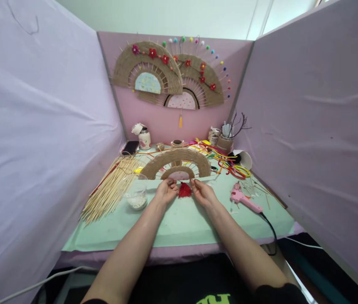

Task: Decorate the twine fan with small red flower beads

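A half-round fan (179,156) of brown twine woven over thin sticks, with a pale pink patterned centre, stands upright in front of me. My left hand (166,191) pinches its straight lower edge left of the middle. On the other side of the middle, my right hand (203,192) grips the same edge, fingers curled. Between the two hands a red tassel (184,190) hangs or lies just below the fan; whether it is attached I cannot make out.
Bamboo sticks (109,192) and a clear cup of white beads (137,200) are at left. A pink glue gun (245,199) with black cord lies right. Coloured pipe cleaners (229,164) and jars stand behind. Two finished fans (147,67) hang on the back panel.
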Demonstrator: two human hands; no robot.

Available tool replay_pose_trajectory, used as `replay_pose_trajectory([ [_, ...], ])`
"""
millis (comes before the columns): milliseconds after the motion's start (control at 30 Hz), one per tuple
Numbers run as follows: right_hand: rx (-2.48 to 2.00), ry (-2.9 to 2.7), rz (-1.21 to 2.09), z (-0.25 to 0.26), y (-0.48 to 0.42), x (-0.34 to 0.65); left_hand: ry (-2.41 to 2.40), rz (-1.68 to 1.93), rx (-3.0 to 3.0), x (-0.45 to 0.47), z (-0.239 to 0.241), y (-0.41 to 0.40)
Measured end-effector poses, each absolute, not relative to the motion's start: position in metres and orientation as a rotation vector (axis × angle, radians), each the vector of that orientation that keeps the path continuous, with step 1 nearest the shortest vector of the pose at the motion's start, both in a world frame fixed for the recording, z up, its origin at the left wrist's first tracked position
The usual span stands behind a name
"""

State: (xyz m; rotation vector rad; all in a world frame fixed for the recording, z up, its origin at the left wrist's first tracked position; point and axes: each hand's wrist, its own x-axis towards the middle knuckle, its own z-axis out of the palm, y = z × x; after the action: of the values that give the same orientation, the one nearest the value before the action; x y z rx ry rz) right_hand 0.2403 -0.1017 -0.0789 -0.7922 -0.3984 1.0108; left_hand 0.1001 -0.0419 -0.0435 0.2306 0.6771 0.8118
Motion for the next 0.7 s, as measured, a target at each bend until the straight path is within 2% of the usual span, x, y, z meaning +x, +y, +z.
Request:
replay_pose_trajectory([
  [233,-1.089,-0.547,0.843,-0.048,-0.149,0.244,0.665,0.807,0.171,0.103,-0.042,-0.045],
  [467,-1.344,-1.148,0.201,0.031,-0.113,0.231,0.693,0.789,0.165,0.109,-0.044,-0.045],
  [700,-1.389,-1.262,0.128,0.042,-0.075,0.223,0.735,0.763,0.156,0.107,-0.042,-0.043],
])
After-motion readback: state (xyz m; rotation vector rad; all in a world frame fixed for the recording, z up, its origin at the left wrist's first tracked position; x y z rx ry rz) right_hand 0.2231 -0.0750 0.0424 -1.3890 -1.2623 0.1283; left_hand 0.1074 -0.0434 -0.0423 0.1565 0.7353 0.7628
